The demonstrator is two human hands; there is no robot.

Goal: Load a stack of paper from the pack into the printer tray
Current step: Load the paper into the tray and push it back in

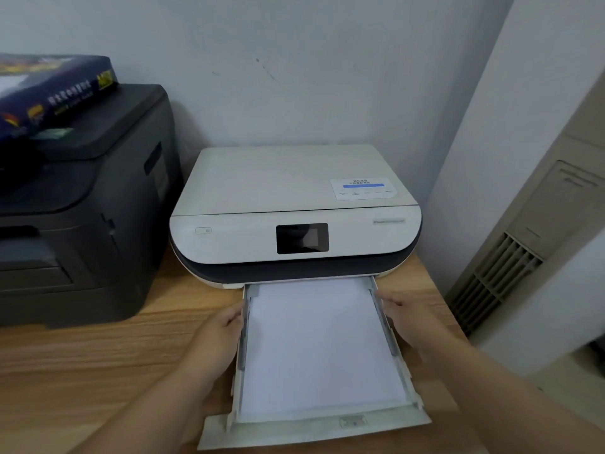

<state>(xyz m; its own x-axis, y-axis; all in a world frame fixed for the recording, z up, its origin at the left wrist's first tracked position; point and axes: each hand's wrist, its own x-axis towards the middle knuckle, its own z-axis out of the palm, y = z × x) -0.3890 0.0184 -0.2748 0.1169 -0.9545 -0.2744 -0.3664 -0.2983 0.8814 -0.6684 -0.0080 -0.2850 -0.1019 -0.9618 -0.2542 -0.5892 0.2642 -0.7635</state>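
Soft, even, cool light with faint shadows; no harsh glare. Wide-angle bending at the edges, and slight overall blur softens detail.

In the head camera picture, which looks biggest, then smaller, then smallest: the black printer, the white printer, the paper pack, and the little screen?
1. White printer and black printer: they look about alike, and the black one is cut off at the picture's edge, so no ranking.
2. Paper pack, also partly cut off.
3. Little screen, clearly smallest.

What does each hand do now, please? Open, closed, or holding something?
Left hand: open, fingers against the left side of the tray.
Right hand: open, fingers against the tray's right side.
Neither holds the paper.
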